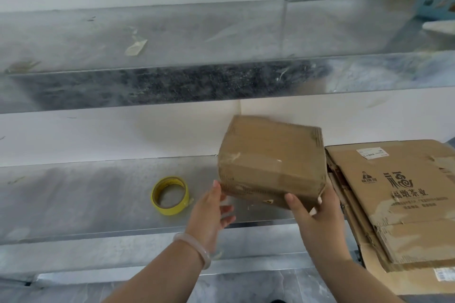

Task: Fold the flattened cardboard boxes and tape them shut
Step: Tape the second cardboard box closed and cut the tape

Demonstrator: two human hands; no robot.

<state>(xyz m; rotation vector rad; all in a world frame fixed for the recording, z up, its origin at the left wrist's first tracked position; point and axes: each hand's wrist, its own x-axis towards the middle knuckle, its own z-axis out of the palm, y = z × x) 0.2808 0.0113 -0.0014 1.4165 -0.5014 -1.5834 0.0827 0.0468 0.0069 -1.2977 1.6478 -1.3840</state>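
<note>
A: Step in hand?
B: Folded box [270, 162] was held over the shelf [86, 192]. Right hand [317, 221] gripped its lower right corner; left hand [209, 211] was open, thumb at the left corner. Probably taping next.
A: Room?
B: Tape roll [170, 195] sat near on the left; flattened boxes [394, 199] crowded the right.

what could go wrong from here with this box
The cardboard box is tilted and gripped only at a lower corner by the right hand; the left hand barely touches it, so it may slip. The yellow tape roll near the metal shelf edge could get knocked off.
</note>
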